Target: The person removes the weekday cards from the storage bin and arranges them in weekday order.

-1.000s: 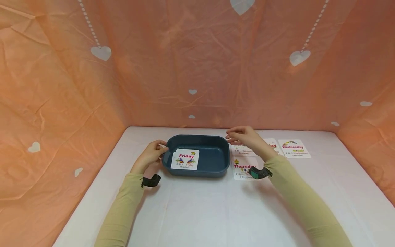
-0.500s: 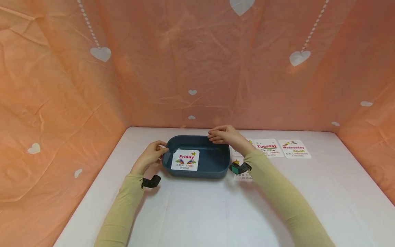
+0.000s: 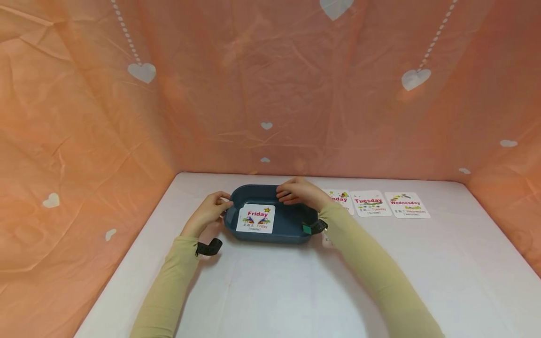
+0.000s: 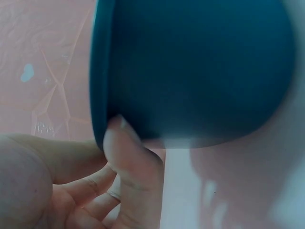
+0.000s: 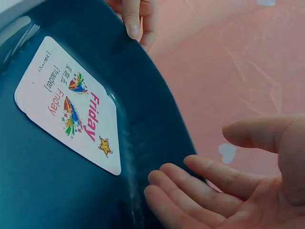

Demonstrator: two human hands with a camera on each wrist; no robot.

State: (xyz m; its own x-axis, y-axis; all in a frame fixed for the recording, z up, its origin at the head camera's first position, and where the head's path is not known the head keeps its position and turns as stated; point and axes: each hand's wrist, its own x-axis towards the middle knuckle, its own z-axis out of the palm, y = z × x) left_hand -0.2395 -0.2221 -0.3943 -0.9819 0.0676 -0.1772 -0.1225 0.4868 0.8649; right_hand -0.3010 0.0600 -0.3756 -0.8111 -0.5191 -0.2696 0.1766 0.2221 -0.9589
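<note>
A dark blue oval-cornered tray [image 3: 270, 238] stands on the white tabletop. My left hand [image 3: 205, 213] pinches its left rim; the left wrist view shows the thumb [image 4: 126, 148] against the outside wall. Inside the tray, toward the left, lies a white Friday card [image 3: 256, 218]. Its doubled edge in the right wrist view suggests a stack [image 5: 76, 105]. My right hand [image 3: 304, 192] is over the tray's right part, fingers extended and thumb apart, with nothing in its grasp. In the right wrist view its fingers [image 5: 190, 191] are near the far rim; contact is unclear.
Right of the tray lie a partly covered card ending in "nday" [image 3: 341, 201], a Tuesday card [image 3: 372, 204] and a Wednesday card [image 3: 407, 205]. Another card's corner [image 3: 327, 241] shows beside my right wrist. An orange curtain with hearts [image 3: 236, 94] borders the table's back and sides.
My right hand has moved left from above the cards to over the tray, uncovering the Tuesday card and hiding most of the Thursday card. My left hand keeps its hold on the rim.
</note>
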